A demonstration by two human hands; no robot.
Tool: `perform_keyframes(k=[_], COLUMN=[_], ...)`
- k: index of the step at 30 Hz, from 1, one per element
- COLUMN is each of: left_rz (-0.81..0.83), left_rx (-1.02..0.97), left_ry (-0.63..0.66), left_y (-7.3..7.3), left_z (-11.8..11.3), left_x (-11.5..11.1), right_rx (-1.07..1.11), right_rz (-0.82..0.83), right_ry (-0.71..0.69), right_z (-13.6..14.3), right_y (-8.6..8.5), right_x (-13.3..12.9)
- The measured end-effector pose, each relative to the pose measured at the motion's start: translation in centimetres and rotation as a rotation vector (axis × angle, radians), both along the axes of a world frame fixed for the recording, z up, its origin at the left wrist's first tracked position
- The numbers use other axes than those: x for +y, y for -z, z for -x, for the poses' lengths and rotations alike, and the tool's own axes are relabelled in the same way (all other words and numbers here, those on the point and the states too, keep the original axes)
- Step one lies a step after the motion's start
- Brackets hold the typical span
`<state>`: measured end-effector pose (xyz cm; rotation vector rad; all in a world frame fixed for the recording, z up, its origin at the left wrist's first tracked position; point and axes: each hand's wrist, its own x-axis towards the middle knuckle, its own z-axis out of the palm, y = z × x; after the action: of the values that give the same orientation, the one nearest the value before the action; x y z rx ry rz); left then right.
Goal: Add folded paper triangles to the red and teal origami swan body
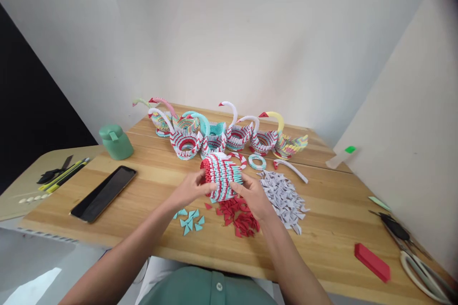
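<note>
Wood-grained tabletop (322,219) spreads below pale walls (250,33). Nearest, the forearms (143,238) angle inward past small red folded-paper triangles (240,219); 2 hands, left hand (191,188) and right hand (255,195), clamp opposite ends of a red, white and turquoise folded-paper cylinder (222,176). Farther left, a rounded green container (116,143) is lidded, contents hidden. Behind, multicoloured folded-paper swans (239,139) have hollow, bowl-like bodies.

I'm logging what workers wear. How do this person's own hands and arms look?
The left hand and right hand wear no gloves. No sleeve, watch or bracelet shows on the left arm or right arm. A green top with a pale button shows at the bottom edge.
</note>
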<state>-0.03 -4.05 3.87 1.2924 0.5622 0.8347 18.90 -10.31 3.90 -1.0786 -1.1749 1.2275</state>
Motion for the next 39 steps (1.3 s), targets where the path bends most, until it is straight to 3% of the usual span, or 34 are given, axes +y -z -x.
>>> perform_keyframes(k=[3,8,13,23,29,39], left_rz=[-0.016,0.233,0.343,0.258,0.100,0.070], left_rx=[0.089,-0.139,-0.230,-0.172,-0.095,-0.059], left_ry=[0.021,-0.078,-0.063,-0.076,-0.190,-0.204], left_y=[0.6,0.8,0.2,0.7,0.6,0.4], left_z=[-0.5,-0.9,-0.4,-0.4,-1.4,-1.9], left_x=[-0.7,-1.1,-0.9,-0.7,-0.3,-0.5], right_rx=[0.062,0.038,0.070,-0.077,-0.170,-0.159], right_rz=[0.016,-0.116,-0.062,-0.028,-0.053,-0.030], right_ry=[0.019,0.092,0.135,0.097,0.150,0.163], right_z=[0.3,-0.3,-0.9,0.4,0.2,-0.4], right_y=[-0.4,-0.3,0.5,-0.4,-0.4,-0.1], right_x=[0.0,-0.5,-1.0,-0.9,-0.4,-0.3])
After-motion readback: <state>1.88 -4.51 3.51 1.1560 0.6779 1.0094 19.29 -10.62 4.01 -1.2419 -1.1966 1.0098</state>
